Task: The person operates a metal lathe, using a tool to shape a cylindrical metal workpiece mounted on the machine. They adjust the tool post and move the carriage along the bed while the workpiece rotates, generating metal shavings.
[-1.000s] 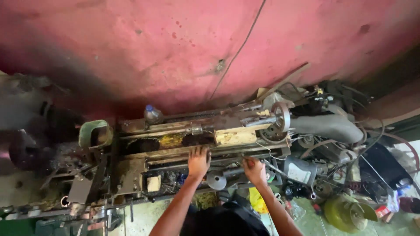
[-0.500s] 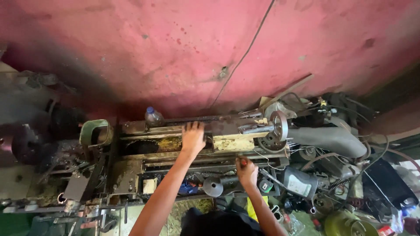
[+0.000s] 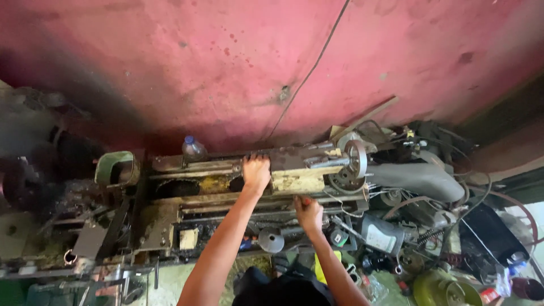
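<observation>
- Here, a long, grimy metal lathe (image 3: 226,212) is seen set against a stained red wall (image 3: 226,68); it is judged very heavy, rigid and oily, not a thing to be lifted.
- The beige tailstock block (image 3: 300,175) sits on the far side of the bed, right of centre; it is judged stiff and weighty, best held by its flat top and sides.
- The left hand (image 3: 256,173) is laid over the block's left end, fingers curled down upon it.
- The right hand (image 3: 309,214) is closed around something at the near rail; what is gripped cannot be made out.
- A round handwheel (image 3: 356,160) stands just right of the block, offering a firm rim to grasp.
- A clear plastic bottle (image 3: 193,148) with a blue cap stands far left against the wall, light and easily toppled.
- A small grey boxed unit (image 3: 382,235) bearing a pale label lies near right, among cables.
</observation>
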